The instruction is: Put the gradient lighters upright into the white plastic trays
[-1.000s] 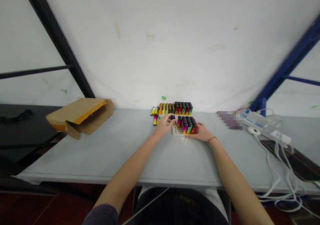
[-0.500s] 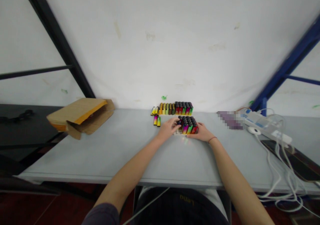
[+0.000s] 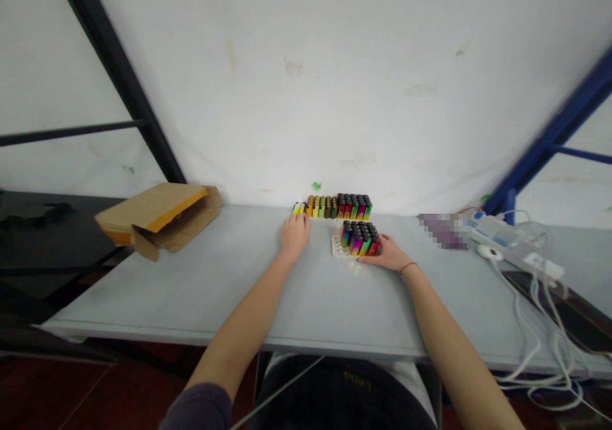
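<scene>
Many lighters with black tops and rainbow-coloured bodies stand upright in a white tray (image 3: 340,250). The holes at its left end are bare. My right hand (image 3: 389,253) grips the right end of this tray, thumb along the front and fingers around the side beside the red lighter (image 3: 374,246). To the left, my left hand (image 3: 295,233) reaches palm down over the spot beside the yellow lighters (image 3: 299,208) lying near the wall. Its fingertips point away from me and are partly hidden, as is anything beneath them.
Behind the tray stand a row of yellow to dark lighters (image 3: 322,207) and a block of red and green ones (image 3: 354,207). An open cardboard box (image 3: 157,216) lies at left. At right are a power strip (image 3: 514,242), white cables (image 3: 535,328) and a dark flat device (image 3: 564,312).
My left hand has left the tray's left end and moved left over the loose lighters. A blue lighter now stands uncovered in the tray. My right hand stays at the tray.
</scene>
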{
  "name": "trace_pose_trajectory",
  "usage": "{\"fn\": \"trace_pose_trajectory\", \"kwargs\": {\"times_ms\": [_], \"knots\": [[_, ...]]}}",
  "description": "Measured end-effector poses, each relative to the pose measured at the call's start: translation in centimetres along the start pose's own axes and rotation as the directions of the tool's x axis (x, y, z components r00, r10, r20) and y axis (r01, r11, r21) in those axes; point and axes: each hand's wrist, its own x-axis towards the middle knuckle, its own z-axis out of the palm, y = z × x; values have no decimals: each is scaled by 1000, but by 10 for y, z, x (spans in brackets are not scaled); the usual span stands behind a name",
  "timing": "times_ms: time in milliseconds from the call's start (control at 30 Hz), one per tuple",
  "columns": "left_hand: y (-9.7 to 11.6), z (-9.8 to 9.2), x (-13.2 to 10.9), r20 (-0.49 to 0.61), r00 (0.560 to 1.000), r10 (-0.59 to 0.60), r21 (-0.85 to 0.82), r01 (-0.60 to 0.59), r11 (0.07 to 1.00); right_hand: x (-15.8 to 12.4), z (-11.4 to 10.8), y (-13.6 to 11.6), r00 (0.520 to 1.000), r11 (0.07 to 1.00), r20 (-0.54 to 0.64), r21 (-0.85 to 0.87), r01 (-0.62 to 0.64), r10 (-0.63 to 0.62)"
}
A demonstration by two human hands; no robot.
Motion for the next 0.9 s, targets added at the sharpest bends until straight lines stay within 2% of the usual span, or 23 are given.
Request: {"fn": "trace_pose_trajectory", "kwargs": {"times_ms": [67, 133, 300, 433, 533, 600, 700, 767, 833, 900], "knots": [[-16, -6, 6, 83, 991, -107, 117, 97, 988, 0, 0, 0, 1000, 1000, 7, -1, -4, 4], [-27, -11, 9, 183, 969, -163, 178, 131, 975, 0, 0, -1, 1000, 1000, 13, 1, -2, 2], [-34, -19, 15, 333, 927, -173, 170, 121, 978, 0, 0, -1, 1000, 1000, 2, 2, -17, 17], [-37, -18, 19, 374, 905, -205, 170, 150, 974, 0, 0, -1, 1000, 1000, 8, 5, -4, 4], [-38, -18, 21, 334, 921, -198, 157, 152, 976, 0, 0, -1, 1000, 1000, 25, 0, -10, 10], [-34, -20, 22, 248, 950, -190, 79, 176, 981, 0, -1, -1, 1000, 1000, 18, -1, -19, 19], [-21, -21, 23, 111, 973, -202, -183, 220, 958, 0, -1, -2, 1000, 1000, 5, 6, -21, 21], [-9, -18, 22, 115, 974, -197, -424, 228, 877, -1, -1, -2, 1000, 1000, 12, 4, -22, 22], [1, -11, 19, 178, 971, -158, -631, 235, 739, 0, -1, -2, 1000, 1000, 21, -6, -22, 22], [9, -3, 15, 213, 970, -116, -717, 236, 656, 0, 0, -1, 1000, 1000, 20, -11, -11, 12]]}}
